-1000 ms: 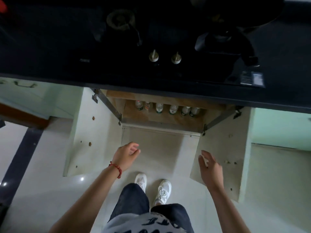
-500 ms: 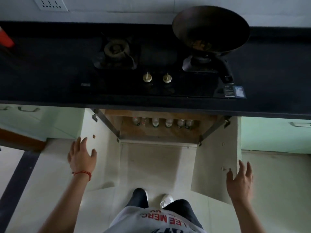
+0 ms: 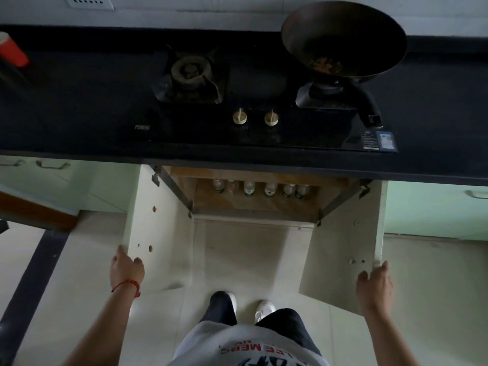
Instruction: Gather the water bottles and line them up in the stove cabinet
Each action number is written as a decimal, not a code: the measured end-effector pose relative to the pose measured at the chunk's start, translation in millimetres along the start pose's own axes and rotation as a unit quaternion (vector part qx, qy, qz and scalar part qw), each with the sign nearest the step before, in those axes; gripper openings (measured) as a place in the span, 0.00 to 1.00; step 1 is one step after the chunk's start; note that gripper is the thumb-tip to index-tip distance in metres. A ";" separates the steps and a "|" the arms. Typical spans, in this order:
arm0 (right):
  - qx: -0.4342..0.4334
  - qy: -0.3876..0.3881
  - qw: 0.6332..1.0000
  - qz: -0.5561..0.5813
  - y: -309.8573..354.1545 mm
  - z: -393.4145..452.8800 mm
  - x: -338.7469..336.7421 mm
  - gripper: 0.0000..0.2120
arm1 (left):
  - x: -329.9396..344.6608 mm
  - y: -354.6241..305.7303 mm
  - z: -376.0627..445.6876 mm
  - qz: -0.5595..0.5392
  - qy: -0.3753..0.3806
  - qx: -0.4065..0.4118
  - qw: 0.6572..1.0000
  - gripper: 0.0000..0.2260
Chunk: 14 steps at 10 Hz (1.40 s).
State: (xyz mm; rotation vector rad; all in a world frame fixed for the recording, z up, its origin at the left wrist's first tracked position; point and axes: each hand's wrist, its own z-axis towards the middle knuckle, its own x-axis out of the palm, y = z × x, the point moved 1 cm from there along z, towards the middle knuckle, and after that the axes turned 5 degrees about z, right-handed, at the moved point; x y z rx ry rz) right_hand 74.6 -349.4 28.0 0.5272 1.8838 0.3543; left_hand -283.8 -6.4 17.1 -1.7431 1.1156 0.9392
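1. Six clear water bottles (image 3: 260, 188) with pale labels stand upright in a row at the back of the stove cabinet (image 3: 253, 204).
2. Left hand (image 3: 126, 268) curls around the left door (image 3: 158, 233) edge.
3. Right hand (image 3: 375, 282) grips the right door (image 3: 343, 247) edge.

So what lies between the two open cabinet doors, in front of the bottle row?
Head view: only bare pale floor between left door and right door; bottles stand behind.

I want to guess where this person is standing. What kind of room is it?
Most likely a home kitchen. A gas stove sits in a black countertop with a wok on one burner, and below it the left hand and right hand touch open cabinet doors, with water bottles lined up inside.
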 end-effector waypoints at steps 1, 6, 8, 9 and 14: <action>0.031 0.018 0.999 -0.019 0.2 -5.3 2.6 0.19 | -1.5 1.1 4.5 0.030 -0.016 -0.011 0.999 0.14; 0.042 0.103 0.985 0.130 83.3 -30.3 56.6 0.14 | 44.9 -126.5 -61.5 -0.209 0.118 0.014 0.971 0.13; 0.156 0.161 0.892 0.393 126.3 -23.8 80.6 0.19 | 57.4 -172.9 -50.9 -0.395 0.274 -0.051 0.875 0.17; 0.196 0.188 0.833 0.483 150.9 -16.9 87.0 0.23 | 61.4 -193.1 -42.9 -0.445 0.307 -0.056 0.839 0.17; 0.212 0.215 0.761 0.574 220.0 37.8 123.3 0.24 | 61.3 -248.7 -12.0 -0.448 0.342 -0.039 0.825 0.16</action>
